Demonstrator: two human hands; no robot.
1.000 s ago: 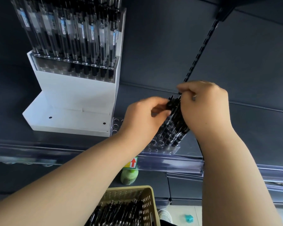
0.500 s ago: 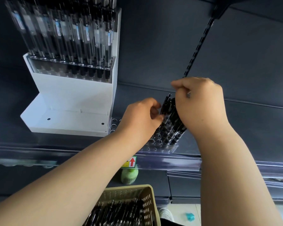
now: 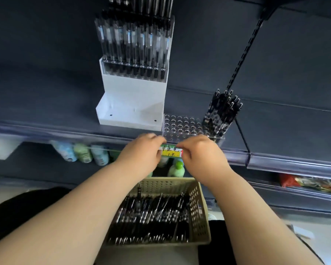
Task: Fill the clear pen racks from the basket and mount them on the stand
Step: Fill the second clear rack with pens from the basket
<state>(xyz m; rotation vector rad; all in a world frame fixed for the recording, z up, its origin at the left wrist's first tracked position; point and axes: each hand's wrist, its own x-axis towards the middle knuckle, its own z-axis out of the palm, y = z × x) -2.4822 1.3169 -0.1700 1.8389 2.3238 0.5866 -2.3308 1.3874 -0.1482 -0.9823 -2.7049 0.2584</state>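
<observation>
Clear plastic, the pen rack (image 3: pixel 182 127) you are filling sits on the dark shelf (image 3: pixel 275 134) just right of the white stand (image 3: pixel 132 104), its near edge close above your knuckles. Most of its holes show bare; a tight cluster of black pens (image 3: pixel 223 111) stands tilted in its right end. On the stand's top step, a second rack (image 3: pixel 134 69) is packed with upright pens. Your left hand (image 3: pixel 141 155) and right hand (image 3: pixel 201 155) are both at the shelf's front edge, fingers curled, each pinching one end of a yellow and green price label (image 3: pixel 170 152) at the transparent rail (image 3: pixel 285 161); the blur hides exactly how the fingertips lie. Nearer you, under your forearms, the beige perforated basket (image 3: pixel 198 207) holds a heap of loose pens (image 3: pixel 151 217). Below the rail, to the left, stand several pale bottles (image 3: pixel 82 154).
</observation>
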